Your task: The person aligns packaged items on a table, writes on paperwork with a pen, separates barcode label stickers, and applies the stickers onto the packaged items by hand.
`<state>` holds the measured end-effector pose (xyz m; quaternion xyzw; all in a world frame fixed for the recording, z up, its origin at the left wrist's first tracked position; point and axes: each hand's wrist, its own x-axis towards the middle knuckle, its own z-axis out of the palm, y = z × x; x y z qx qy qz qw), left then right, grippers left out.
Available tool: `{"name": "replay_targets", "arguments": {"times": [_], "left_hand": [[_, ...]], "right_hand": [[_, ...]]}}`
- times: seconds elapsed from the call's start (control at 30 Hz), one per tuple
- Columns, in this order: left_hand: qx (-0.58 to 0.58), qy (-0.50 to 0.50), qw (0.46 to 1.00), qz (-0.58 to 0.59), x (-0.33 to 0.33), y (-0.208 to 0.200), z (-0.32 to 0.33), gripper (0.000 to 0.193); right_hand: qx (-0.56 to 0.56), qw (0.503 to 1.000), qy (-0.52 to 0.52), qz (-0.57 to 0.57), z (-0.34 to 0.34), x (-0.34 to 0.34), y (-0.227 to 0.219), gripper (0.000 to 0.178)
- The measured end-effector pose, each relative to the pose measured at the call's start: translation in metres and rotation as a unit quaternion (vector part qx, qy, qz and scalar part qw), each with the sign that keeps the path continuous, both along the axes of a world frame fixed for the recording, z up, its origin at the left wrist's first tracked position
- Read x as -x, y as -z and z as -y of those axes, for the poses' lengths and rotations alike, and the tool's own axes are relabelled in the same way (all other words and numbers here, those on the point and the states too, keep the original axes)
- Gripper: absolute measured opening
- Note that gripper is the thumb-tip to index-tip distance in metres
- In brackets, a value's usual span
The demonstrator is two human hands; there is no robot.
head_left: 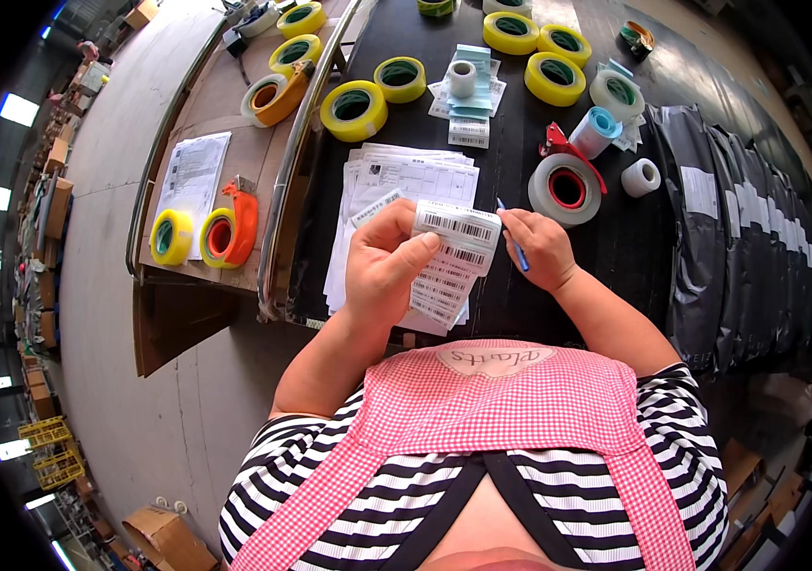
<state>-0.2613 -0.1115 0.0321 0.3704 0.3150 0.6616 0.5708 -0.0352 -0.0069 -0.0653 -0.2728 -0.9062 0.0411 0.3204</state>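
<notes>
Label strip (450, 259): long white run of barcode stickers, held up over the near edge of the black worktop (615, 238), folded or curled over the left hand (382, 262). Left grip closed on the strip, thumb pressing the top sticker, fingers behind. Right hand (541, 249) just beside the strip's right edge, grip closed on a blue pen (512, 243), fingertips touching or nearly touching the top label's corner; can't tell which.

Risks, as judgement:
- Strip hangs loose below the left hand, lower end near the apron (501, 400). If the thumb eases off, the whole run could slide out and drop toward the floor or fold on itself.
- If a sticker is peeled with the pen in the same hand, the corner may tear or curl and stick to the fingers.
- Pen tip sits close to the barcodes; a stray mark could spoil a code.
- Paper sheets (406, 190) lie directly under the hands; a peeled label dropped adhesive-down would stick to them.
- Grey tape roll with red dispenser (566, 187) sits near the right hand, and a small white roll (641, 177) beyond it; a wide elbow swing could knock them toward the grey mailer bags (720, 247).
- Yellow tape rolls (353, 109) farther back, well apart, low risk.
</notes>
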Motion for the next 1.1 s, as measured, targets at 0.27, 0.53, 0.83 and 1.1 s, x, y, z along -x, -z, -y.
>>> {"name": "replay_targets", "arguments": {"times": [0.27,0.53,0.83,1.1], "left_hand": [[0.001,-0.011,1.000,-0.003,0.004,0.006,-0.002,0.005],[0.031,-0.182,0.982,0.047,0.058,0.006,0.007,0.005],[-0.044,-0.429,0.902,-0.032,0.155,-0.006,0.047,0.024],[-0.010,-0.424,0.906,-0.002,0.140,0.020,0.028,0.022]], "right_hand": [[0.022,1.000,-0.015,-0.005,-0.002,-0.001,0.002,0.024],[0.416,0.868,0.140,-0.234,-0.001,0.020,0.007,0.010],[0.514,0.788,0.062,-0.335,-0.016,0.046,0.018,0.011],[0.494,0.791,0.063,-0.355,-0.031,0.071,0.044,0.011]]}}
